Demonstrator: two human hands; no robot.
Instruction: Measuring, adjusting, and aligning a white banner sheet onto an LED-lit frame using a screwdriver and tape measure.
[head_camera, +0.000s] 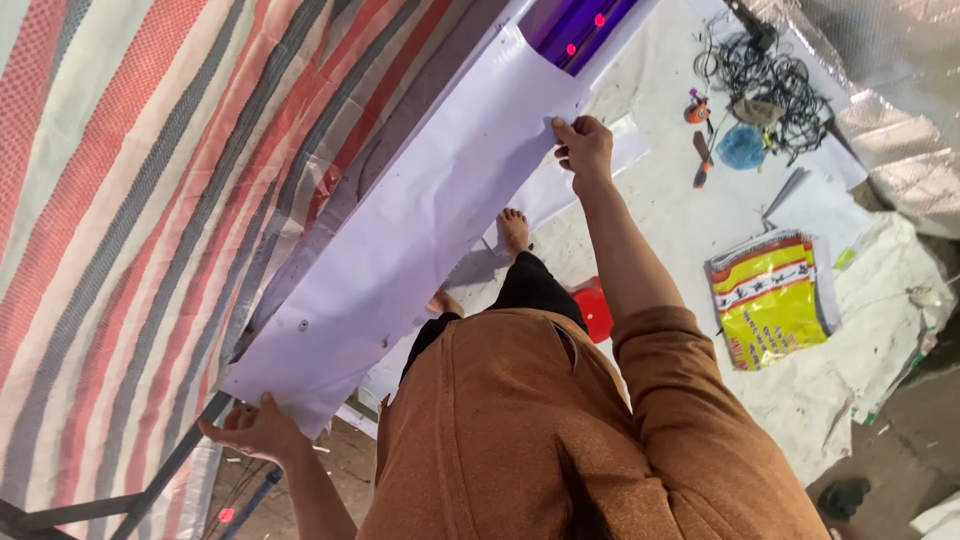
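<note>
A long white sheet (420, 220) stretches diagonally from lower left to upper right, lying against a frame covered with striped fabric (130, 180). My left hand (255, 428) grips the sheet's lower left end. My right hand (583, 145) pinches the sheet's edge near its upper right end. Beyond that end a purple panel (565, 25) with small red lights shows. Below me are my orange shirt (560, 430), dark trousers and a bare foot (514, 230).
A stack of yellow printed bags (770, 295) lies on white floor sheeting (690, 200) at the right. Tangled black cable (775, 75), a blue object and small tools lie at the upper right. A red round stool (597, 312) is under me. Silver foil (900, 110) fills the far right.
</note>
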